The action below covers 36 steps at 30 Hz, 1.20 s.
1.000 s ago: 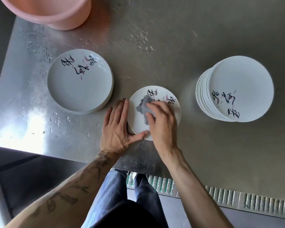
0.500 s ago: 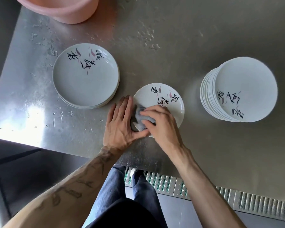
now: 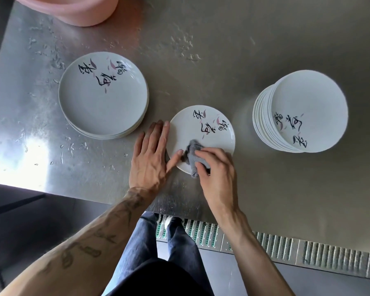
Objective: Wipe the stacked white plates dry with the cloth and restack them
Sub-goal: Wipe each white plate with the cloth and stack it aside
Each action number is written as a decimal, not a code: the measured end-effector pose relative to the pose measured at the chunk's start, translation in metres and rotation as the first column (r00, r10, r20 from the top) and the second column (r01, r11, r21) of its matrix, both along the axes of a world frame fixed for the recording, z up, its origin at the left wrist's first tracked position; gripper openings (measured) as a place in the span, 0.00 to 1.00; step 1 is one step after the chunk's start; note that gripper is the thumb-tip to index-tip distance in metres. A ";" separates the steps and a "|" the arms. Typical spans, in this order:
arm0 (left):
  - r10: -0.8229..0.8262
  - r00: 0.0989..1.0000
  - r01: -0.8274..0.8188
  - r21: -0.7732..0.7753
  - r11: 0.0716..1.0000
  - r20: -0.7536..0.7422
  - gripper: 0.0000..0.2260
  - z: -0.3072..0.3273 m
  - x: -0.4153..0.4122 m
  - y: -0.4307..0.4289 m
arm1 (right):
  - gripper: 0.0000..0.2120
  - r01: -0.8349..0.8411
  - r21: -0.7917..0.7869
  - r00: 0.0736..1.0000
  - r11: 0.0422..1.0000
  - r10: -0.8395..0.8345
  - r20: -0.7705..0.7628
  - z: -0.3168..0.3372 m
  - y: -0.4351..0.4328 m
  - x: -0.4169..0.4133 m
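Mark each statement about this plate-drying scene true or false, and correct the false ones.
1. The right hand grips a crumpled grey cloth on the single white round plate. True.
2. The left hand touches that plate's rim with straight fingers. True.
3. The taller plate stack stands on the left. False: the taller plate stack is right, the lower plate stack left.
4. The pink plastic tub sits between the stacks. False: the pink plastic tub sits at the steel table's far-left corner.
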<state>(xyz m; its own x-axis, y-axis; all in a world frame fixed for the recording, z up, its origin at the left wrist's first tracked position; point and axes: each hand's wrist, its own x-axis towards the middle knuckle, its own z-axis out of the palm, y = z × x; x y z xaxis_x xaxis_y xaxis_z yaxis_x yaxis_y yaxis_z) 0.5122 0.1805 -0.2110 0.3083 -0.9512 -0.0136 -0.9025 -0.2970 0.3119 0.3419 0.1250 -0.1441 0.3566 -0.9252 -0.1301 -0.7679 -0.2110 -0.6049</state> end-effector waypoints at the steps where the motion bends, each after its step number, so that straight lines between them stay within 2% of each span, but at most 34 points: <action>1: 0.002 1.000 -0.002 0.000 1.000 0.004 0.32 0.000 -0.001 -0.001 | 0.15 0.028 -0.010 1.000 1.000 -0.028 0.002 0.000 0.003 0.002; 6: 0.008 1.000 -0.008 -0.006 1.000 -0.017 0.28 0.002 0.000 0.001 | 0.16 -0.065 0.010 0.997 0.998 0.064 0.036 0.002 0.015 0.016; 11: -0.010 0.999 0.011 0.021 1.000 -0.038 0.29 0.001 -0.001 0.002 | 0.15 0.054 -0.139 0.994 0.989 -0.066 -0.085 0.004 -0.021 -0.028; 14: -0.009 0.999 0.010 0.018 1.000 -0.040 0.29 0.001 0.001 0.001 | 0.14 0.123 -0.157 0.986 0.980 -0.138 -0.089 -0.002 -0.049 -0.013; 16: -0.011 0.999 0.012 0.015 1.000 -0.033 0.29 0.001 0.000 0.003 | 0.14 0.065 -0.126 0.996 0.990 -0.072 -0.049 -0.001 -0.041 0.004; 19: -0.005 0.999 0.005 0.010 1.000 -0.048 0.29 0.000 0.000 0.002 | 0.16 -0.119 -0.102 0.993 0.988 0.116 -0.030 0.003 -0.010 0.005; 20: -0.004 0.999 0.005 0.008 1.000 -0.051 0.29 0.000 -0.001 0.002 | 0.16 -0.124 -0.113 0.992 0.986 0.119 -0.044 0.004 -0.006 -0.003; 24: -0.002 0.998 0.002 -0.007 1.000 -0.070 0.30 0.002 -0.002 0.000 | 0.13 0.049 -0.204 0.990 0.978 -0.076 -0.123 0.000 -0.030 -0.027; 26: -0.003 0.997 0.003 -0.009 1.000 -0.077 0.31 0.002 -0.002 0.001 | 0.12 0.071 -0.229 0.988 0.971 -0.100 -0.118 -0.002 -0.051 -0.021; 29: -0.005 0.997 0.004 -0.009 1.000 -0.075 0.31 0.002 -0.001 0.002 | 0.14 0.015 -0.192 0.998 0.981 -0.025 -0.052 -0.003 -0.078 0.014; 33: 0.002 0.998 -0.004 -0.036 0.999 -0.066 0.30 0.001 0.001 0.002 | 0.12 -0.272 -0.166 0.962 0.948 0.274 -0.014 -0.004 -0.078 0.049; 34: 0.004 0.998 -0.007 -0.042 0.999 -0.065 0.30 0.001 0.001 0.002 | 0.11 -0.291 -0.182 0.957 0.939 0.290 -0.029 -0.005 -0.079 0.047; 36: -0.001 0.998 -0.002 -0.049 0.999 -0.055 0.30 0.000 0.000 0.002 | 0.13 -0.225 -0.213 0.974 0.951 0.216 -0.063 -0.007 -0.084 0.033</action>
